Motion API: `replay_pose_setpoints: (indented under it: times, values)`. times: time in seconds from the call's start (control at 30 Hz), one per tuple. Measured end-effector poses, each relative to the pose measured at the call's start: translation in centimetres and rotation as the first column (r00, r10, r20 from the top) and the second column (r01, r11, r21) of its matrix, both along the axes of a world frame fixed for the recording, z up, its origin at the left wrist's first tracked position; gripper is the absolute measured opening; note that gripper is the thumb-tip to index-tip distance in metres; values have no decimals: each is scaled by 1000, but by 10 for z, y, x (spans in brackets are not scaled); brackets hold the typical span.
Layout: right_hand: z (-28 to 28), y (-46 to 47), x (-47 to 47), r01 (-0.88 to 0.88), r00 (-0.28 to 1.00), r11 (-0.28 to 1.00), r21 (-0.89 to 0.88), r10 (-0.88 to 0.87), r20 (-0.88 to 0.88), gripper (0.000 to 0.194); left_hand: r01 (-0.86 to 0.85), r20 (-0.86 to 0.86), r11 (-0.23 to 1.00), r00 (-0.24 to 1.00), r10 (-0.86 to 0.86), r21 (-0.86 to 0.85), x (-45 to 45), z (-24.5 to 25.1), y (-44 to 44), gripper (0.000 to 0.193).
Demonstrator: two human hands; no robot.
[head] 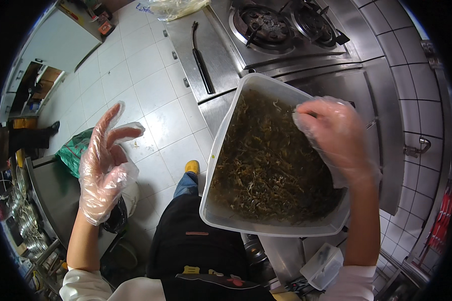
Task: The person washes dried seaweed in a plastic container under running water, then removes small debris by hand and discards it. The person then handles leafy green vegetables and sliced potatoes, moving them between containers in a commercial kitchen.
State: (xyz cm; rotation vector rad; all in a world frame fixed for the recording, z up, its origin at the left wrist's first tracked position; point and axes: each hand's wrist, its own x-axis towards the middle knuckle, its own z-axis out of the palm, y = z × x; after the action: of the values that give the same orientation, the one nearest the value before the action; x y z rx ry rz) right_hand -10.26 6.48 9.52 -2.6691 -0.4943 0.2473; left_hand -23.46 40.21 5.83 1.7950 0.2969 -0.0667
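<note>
A large translucent plastic tub (208, 180) stands before me on the steel counter, holding brownish, shredded leafy matter (263, 165) in dark liquid. My right hand (327, 131), in a clear plastic glove, is over the tub's right side. Its thumb and fingertips are drawn together near the surface; whether a small piece is between them I cannot tell. My left hand (107, 161), also in a clear glove, is raised in the air left of the tub, over the floor. Its fingers are apart and it holds nothing.
Gas burners (263, 26) lie beyond the tub. A black-handled gas lighter (201, 67) is on the steel counter (222, 56), below a clear plastic bag (173, 7). A wall tap (418, 147) is at the right, a small clear container (324, 265) at the lower right. Another person's dark-clothed leg (30, 139) shows far left.
</note>
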Motion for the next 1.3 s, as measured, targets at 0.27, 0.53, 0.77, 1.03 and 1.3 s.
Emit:
replay_pose_setpoints:
  times: [0.27, 0.53, 0.77, 1.03, 1.3]
  values:
    - [-46, 23, 15, -251, 922, 849, -465, 356, 151, 29, 1, 30, 996, 1000, -3, 87, -6, 0, 0, 105]
    - [-35, 8, 11, -251, 733, 774, -582, 544, 407, 11, -52, -1, 995, 999, 52, 81, -15, -4, 9, 101]
    - [-1, -27, -9, -91, 956, 981, -174, 135, 261, 10, 15, -39, 995, 999, -19, -98, -10, 4, -6, 104]
    - [13, -34, -32, -1, 982, 1000, 12, -1, 190, 16, 296, 27, 946, 955, -295, -132, 7, 13, -31, 99]
    - [-32, -18, 16, -38, 807, 921, -387, 256, 532, 38, 362, 70, 927, 932, -357, -100, 7, 10, -44, 90]
